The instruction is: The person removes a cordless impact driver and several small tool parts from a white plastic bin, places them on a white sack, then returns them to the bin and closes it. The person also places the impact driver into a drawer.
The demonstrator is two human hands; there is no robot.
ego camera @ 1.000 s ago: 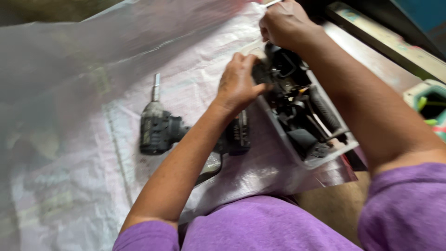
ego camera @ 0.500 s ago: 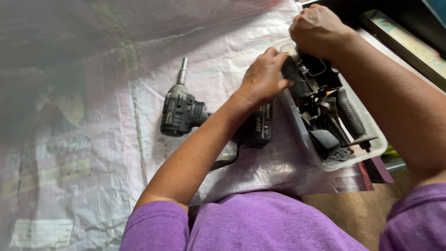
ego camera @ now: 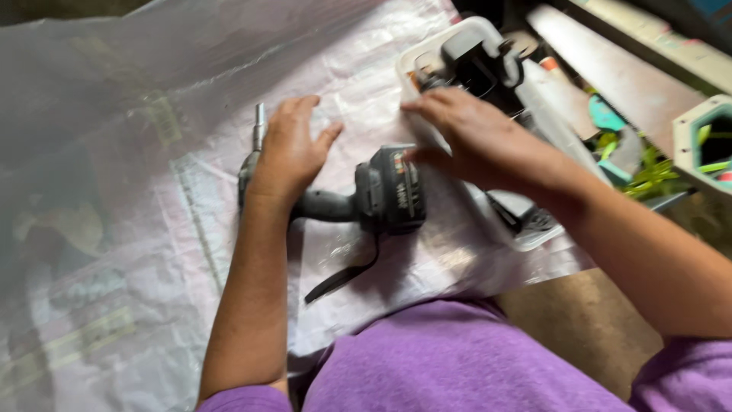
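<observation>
Cordless drill [ego camera: 358, 200], black, lay on its side on the white woven plastic sheet [ego camera: 152, 191]. My left hand [ego camera: 290, 149] rested flat, fingers spread, over its head. My right hand [ego camera: 476, 141] touched its battery pack [ego camera: 396, 191], fingers loose, beside the white tray [ego camera: 427, 57].

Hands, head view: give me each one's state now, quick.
Left hand: open, fingers spread, palm resting on the cordless drill.
Right hand: open, fingertips touching the drill's battery; gripping nothing.

Matt black plastic drill [ego camera: 366, 200] lies on glossy woven plastic sheet [ego camera: 152, 152].
</observation>
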